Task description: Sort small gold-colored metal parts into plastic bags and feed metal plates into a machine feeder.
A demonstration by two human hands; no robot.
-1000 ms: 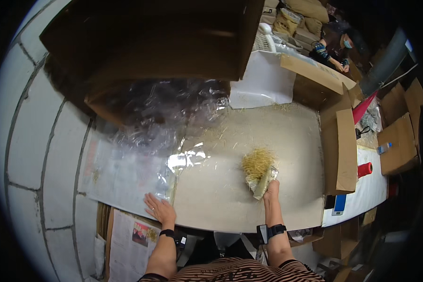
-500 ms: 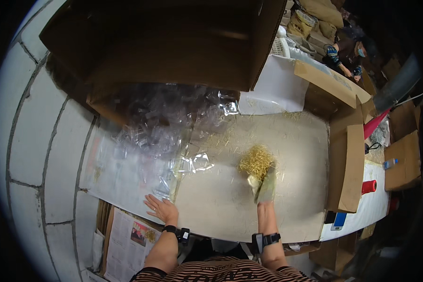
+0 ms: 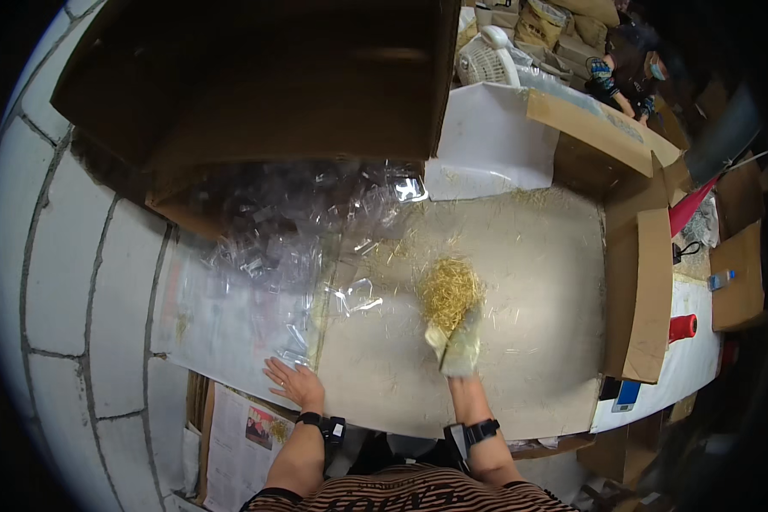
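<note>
Gold shreds [image 3: 450, 290], pale wrap [image 3: 463, 348] @ R hand [image 3: 462, 381]

The left hand [image 3: 299, 386] lies spread on a whitish sheet [image 3: 222, 320]; the right hand [image 3: 464, 381] (blurred, mostly hidden) apparently grips a pale wrapper [image 3: 461, 350] touching golden shreds [image 3: 450, 292].

Golden strands [image 3: 450, 290]: thin, shiny, foil-like from where I stand. Wrap [image 3: 462, 350]: translucent, plastic-looking film. Clear pieces [image 3: 269, 247]: glossy plastic, glinting hard. Big carton [image 3: 273, 94]: matt brown cardboard. Tabletop [image 3: 529, 341]: smooth, soft sheen. Block wall [image 3: 124, 299]: matt.
</note>
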